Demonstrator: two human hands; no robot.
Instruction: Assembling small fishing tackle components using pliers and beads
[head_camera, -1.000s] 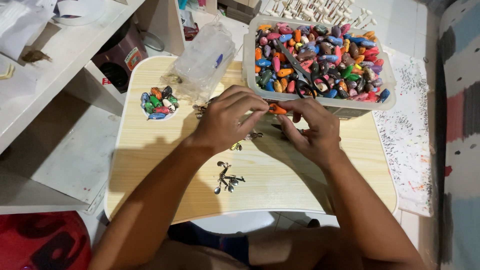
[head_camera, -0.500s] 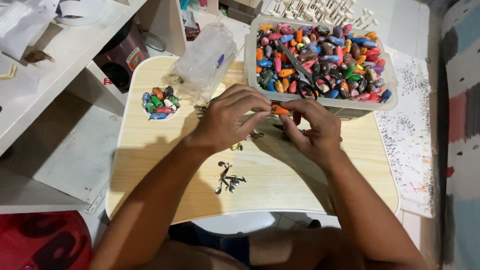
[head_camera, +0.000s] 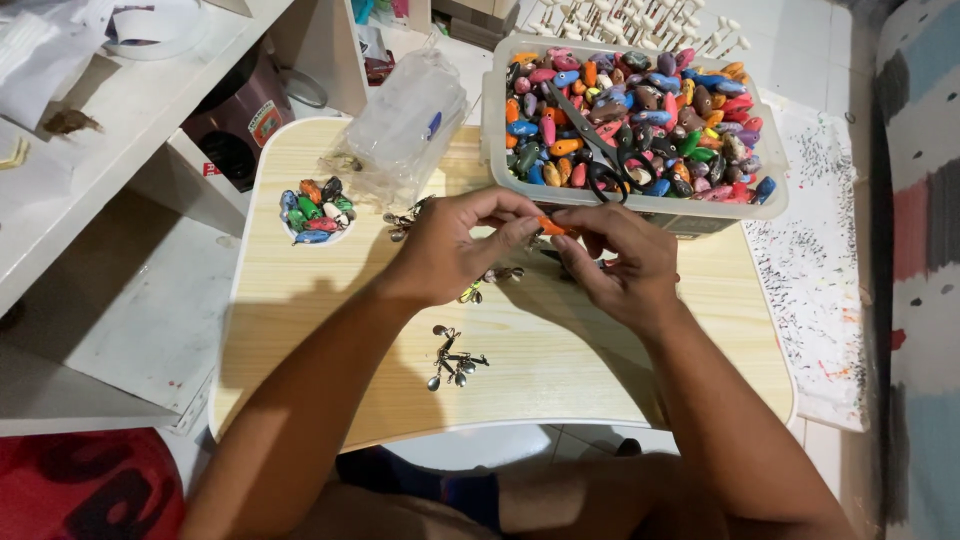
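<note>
My left hand (head_camera: 455, 245) and my right hand (head_camera: 620, 260) meet over the middle of a small wooden lap table (head_camera: 330, 320). Between the fingertips of both hands is a small orange lure-shaped piece (head_camera: 551, 226). Just behind the hands stands a clear plastic tub (head_camera: 640, 205) full of many-coloured lure bodies, with black scissors (head_camera: 600, 160) lying on top. A small pile of metal spoon blades and hooks (head_camera: 452, 358) lies on the table in front of the hands. More metal bits (head_camera: 490, 278) lie under the hands.
A little white dish (head_camera: 316, 212) of coloured lure bodies sits at the table's left. A crumpled clear plastic bag (head_camera: 405, 125) lies at the back. White shelves (head_camera: 110, 110) stand to the left, a speckled white sheet (head_camera: 815, 300) to the right.
Both hands stay together over the table, with only small finger movements on the orange piece. Nothing else has moved.
</note>
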